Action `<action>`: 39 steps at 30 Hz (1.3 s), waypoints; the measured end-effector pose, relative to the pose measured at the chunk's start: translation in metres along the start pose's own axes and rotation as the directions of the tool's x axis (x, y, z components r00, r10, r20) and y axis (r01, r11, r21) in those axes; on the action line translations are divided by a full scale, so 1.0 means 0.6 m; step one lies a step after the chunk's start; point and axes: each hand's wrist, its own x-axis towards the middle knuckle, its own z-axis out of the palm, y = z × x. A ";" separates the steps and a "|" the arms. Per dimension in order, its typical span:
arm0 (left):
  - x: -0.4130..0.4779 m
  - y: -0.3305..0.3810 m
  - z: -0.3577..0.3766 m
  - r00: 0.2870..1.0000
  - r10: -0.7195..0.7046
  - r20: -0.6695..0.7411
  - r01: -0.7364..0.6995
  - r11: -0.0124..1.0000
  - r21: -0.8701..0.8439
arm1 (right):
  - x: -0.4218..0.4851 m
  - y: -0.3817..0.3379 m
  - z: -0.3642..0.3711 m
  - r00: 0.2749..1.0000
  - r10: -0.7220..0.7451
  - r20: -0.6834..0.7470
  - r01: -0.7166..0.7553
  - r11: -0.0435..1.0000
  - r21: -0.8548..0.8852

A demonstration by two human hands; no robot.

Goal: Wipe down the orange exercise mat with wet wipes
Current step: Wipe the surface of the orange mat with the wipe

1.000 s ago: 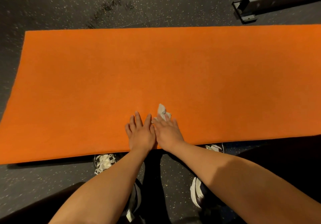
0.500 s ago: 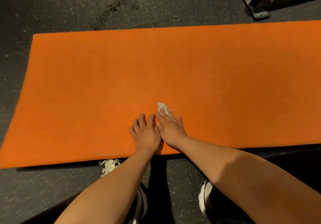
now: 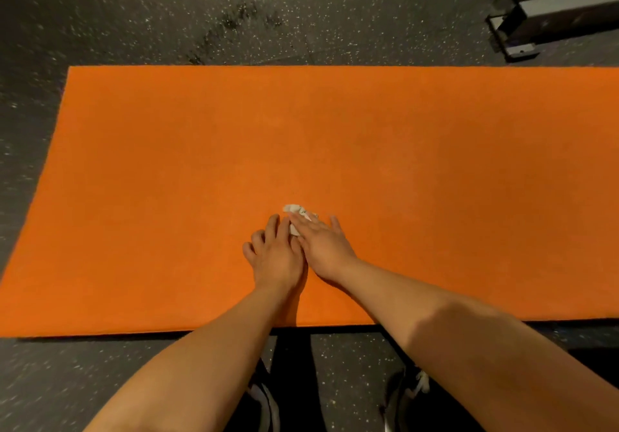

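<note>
Head view: mat (image 3: 335, 136) lies flat on the speckled floor (image 3: 167, 12), its right end out of shot. Right hand (image 3: 323, 247) presses flat, fingers straight, on a crumpled wipe (image 3: 294, 211) at the mat's near middle. Left hand (image 3: 276, 259) rests flat on the mat, touching the right. No wet trace shows, so I can't tell what's covered; I'd judge the far strip and both ends still need wiping.

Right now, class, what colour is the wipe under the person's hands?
The wipe is white, clearest in the head view.
</note>
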 end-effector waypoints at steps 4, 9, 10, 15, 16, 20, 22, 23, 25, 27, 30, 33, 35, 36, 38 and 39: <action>-0.010 -0.007 0.010 0.999 0.033 0.018 -0.033 0.998 0.051 | -0.006 0.039 -0.004 0.931 0.332 -0.149 -0.331 0.943 0.036; -0.009 -0.004 0.012 0.998 0.031 0.047 -0.033 0.999 0.040 | -0.004 0.009 0.013 0.969 0.240 -0.051 -0.235 0.968 0.085; -0.010 -0.005 0.012 0.998 0.034 0.049 -0.035 0.999 0.029 | -0.005 0.003 0.014 0.987 0.158 -0.032 -0.156 0.986 0.053; -0.019 -0.011 0.013 0.997 0.047 0.064 -0.050 0.998 0.043 | -0.014 0.037 -0.012 0.950 0.278 -0.144 -0.285 0.958 -0.028; -0.020 -0.010 0.013 0.997 0.047 0.069 -0.049 0.998 0.039 | -0.017 0.046 -0.016 0.917 0.359 -0.173 -0.366 0.930 -0.013; -0.019 -0.005 0.012 0.995 0.024 0.098 -0.028 0.999 0.040 | -0.031 0.019 -0.005 0.932 0.342 -0.120 -0.334 0.939 0.083; -0.019 -0.007 0.011 0.994 0.034 0.101 -0.037 0.999 0.030 | -0.037 -0.009 0.006 0.983 0.162 -0.088 -0.153 0.983 0.100; -0.019 -0.008 0.011 0.994 0.040 0.098 -0.043 0.999 0.024 | -0.040 -0.011 0.011 0.993 0.085 -0.084 -0.080 0.995 0.058; -0.018 -0.010 0.009 0.994 0.045 0.100 -0.047 0.999 0.026 | -0.045 0.009 0.012 0.989 0.075 -0.124 -0.081 0.996 -0.042; -0.017 -0.006 0.007 0.994 0.044 0.099 -0.047 0.998 0.028 | -0.047 0.049 0.010 0.957 0.217 -0.194 -0.232 0.971 -0.056; -0.017 -0.003 0.006 0.993 0.031 0.110 -0.034 0.999 0.020 | -0.048 0.084 0.004 0.874 0.432 -0.223 -0.437 0.899 0.027; -0.017 -0.003 0.009 0.992 0.022 0.122 -0.025 0.999 0.022 | -0.047 0.049 0.013 0.875 0.442 -0.197 -0.425 0.897 0.122; -0.016 0.004 0.009 0.991 0.016 0.129 -0.020 0.999 0.025 | -0.054 0.015 0.022 0.941 0.304 -0.149 -0.290 0.951 0.109; -0.016 0.008 0.009 0.991 0.010 0.134 -0.013 1.000 0.021 | -0.059 0.006 0.026 0.967 0.221 -0.124 -0.213 0.974 0.079; -0.017 0.014 0.010 0.990 0.005 0.142 -0.009 1.000 0.026 | -0.064 0.013 0.025 0.987 0.138 -0.082 -0.138 0.990 0.009; -0.016 0.015 0.010 0.989 0.009 0.148 -0.015 0.999 0.041 | -0.063 0.026 0.021 0.985 0.153 -0.078 -0.154 0.988 -0.008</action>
